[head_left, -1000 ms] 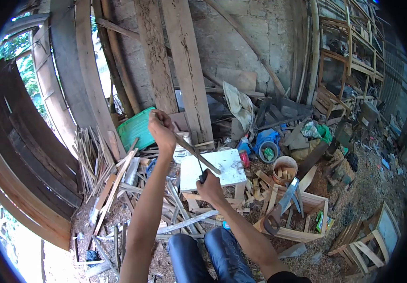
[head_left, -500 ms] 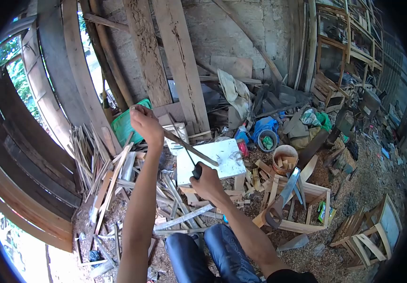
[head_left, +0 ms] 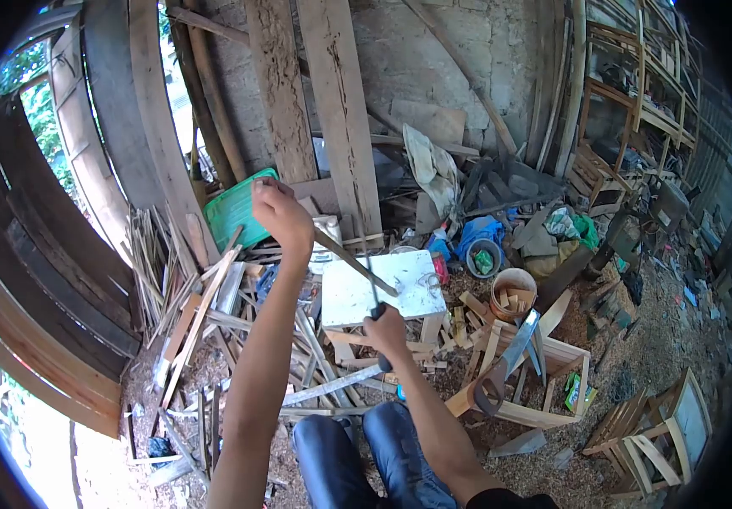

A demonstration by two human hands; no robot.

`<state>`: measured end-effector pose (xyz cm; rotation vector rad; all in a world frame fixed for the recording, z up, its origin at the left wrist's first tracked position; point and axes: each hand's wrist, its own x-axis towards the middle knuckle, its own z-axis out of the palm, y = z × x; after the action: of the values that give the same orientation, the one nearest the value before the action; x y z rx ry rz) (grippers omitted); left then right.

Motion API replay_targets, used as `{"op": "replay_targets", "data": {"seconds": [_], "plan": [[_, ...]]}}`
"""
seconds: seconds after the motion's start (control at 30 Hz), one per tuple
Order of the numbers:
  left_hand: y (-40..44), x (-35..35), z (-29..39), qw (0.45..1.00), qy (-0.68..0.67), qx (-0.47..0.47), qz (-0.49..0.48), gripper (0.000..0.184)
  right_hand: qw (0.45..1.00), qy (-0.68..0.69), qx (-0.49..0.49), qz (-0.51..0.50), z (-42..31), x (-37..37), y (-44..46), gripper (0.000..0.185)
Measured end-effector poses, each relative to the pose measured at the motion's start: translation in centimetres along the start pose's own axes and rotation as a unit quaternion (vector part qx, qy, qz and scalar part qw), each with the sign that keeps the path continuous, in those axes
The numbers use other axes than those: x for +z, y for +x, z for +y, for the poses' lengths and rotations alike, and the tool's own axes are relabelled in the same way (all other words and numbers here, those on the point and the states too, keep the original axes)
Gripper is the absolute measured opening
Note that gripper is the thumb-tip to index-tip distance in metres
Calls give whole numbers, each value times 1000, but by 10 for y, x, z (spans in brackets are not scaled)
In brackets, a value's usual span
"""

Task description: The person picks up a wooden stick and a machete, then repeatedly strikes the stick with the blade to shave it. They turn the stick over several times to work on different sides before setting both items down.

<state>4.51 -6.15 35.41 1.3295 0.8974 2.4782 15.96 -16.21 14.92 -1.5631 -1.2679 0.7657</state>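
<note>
- At far left, thin sticks [head_left: 152,263] lean in a loose bundle against upright boards.
- Next to them, a green tray [head_left: 234,212] stands tilted behind the left hand.
- The left hand [head_left: 283,212] is raised, its fingers curled closed around the upper end of a wooden strip [head_left: 347,258]; the exact finger hold is partly hidden.
- The strip slopes down to the right, its lower end over the white top of a low stool [head_left: 349,307]; whether that end touches the top, I cannot tell.
- A blade with a black handle [head_left: 377,311] points away from the person and crosses the strip near its lower end.
- The right hand [head_left: 389,331] is wrapped firmly around that handle, at the near edge of the stool.
- Right of the stool, a bucket [head_left: 499,306] holds small wood pieces.
- Beside it, a handsaw [head_left: 516,346] lies slanted on an open wooden frame [head_left: 544,420].
- At far right, another wooden piece [head_left: 650,437] rests tilted on the shavings-strewn ground.
</note>
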Motion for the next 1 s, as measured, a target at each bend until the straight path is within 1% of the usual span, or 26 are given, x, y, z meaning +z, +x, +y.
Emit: {"op": "replay_targets", "data": {"seconds": [0.03, 0.07, 0.13, 0.17, 0.2, 0.27, 0.3, 0.33, 0.37, 0.4, 0.43, 0.47, 0.53, 0.6, 0.67, 0.7, 0.73, 0.77, 0.8, 0.83, 0.87, 0.93, 0.97, 1.0], "plan": [[0, 3, 4, 999, -20, -27, 10, 26, 1000, -10, 14, -23, 4, -5, 8, 17], [2, 6, 8, 999, -24, -24, 11, 26, 998, -22, 30, -45, 8, -8, 14, 18], [-2, 13, 10, 1000, 7, 2, 27, 26, 998, -19, 25, -59, -16, -23, 12, 19], [-1, 16, 6, 1000, -5, -13, 23, 27, 997, -20, 23, -77, -33, -35, 5, 21], [-2, 21, 6, 1000, -11, -18, 19, 27, 996, -51, -24, -73, -56, -47, -6, 24], [-5, 29, 15, 998, 63, 21, 17, 28, 996, -3, -71, -51, -66, -48, -13, 23], [-7, 34, 22, 998, 55, 19, 20, 27, 996, 15, -85, -18, -57, -39, -12, 22], [-6, 37, 20, 998, 58, 17, 22, 27, 996, 14, -84, -22, -36, -30, -1, 22], [-5, 37, 17, 997, 72, 27, 24, 30, 998, 18, -51, -18, -9, -16, 8, 22], [-6, 33, 16, 995, 88, 37, 25, 33, 999, 23, -16, -16, -5, -12, 5, 23], [-3, 30, 12, 994, 90, 54, 30, 33, 999, 2, -19, -31, -4, -14, 9, 24], [3, 28, 7, 993, 92, 59, 33, 33, 999, 4, -25, -34, -6, -13, 15, 24], [8, 16, -3, 991, 113, 37, 58, 32, 997, -26, -27, -65, -28, -22, 5, 22], [9, 14, -4, 992, 114, 41, 37, 31, 998, -20, -11, -67, -58, -36, -2, 21], [1, 19, 2, 999, 44, -2, 24, 29, 996, 12, -74, -57, -67, -41, -8, 21], [-1, 23, 2, 1000, 27, 7, 12, 29, 993, 36, -110, -24, -56, -34, -5, 20], [-1, 27, 0, 998, 45, 46, 4, 30, 997, 30, -69, -9, -44, -26, 0, 20], [-4, 29, 3, 998, 53, 39, 8, 30, 998, 43, -28, -24, -14, -19, 12, 19], [-4, 31, 7, 998, 58, 36, 13, 31, 998, 58, 10, -38, -8, -22, 16, 19], [-1, 30, 8, 997, 57, 42, 15, 31, 999, 31, 7, -23, -5, -19, 18, 20], [2, 29, 7, 996, 77, 44, 25, 32, 999, 32, 2, -26, -3, -16, 22, 20], [-3, 21, 5, 994, 97, 42, 32, 32, 996, -64, -17, -65, -23, -28, 15, 24], [-2, 23, 5, 994, 89, 47, 36, 30, 995, -43, 24, -91, -35, -33, 11, 27], [0, 26, 6, 994, 84, 51, 41, 29, 995, -60, 8, -82, -46, -37, 6, 27]]}}
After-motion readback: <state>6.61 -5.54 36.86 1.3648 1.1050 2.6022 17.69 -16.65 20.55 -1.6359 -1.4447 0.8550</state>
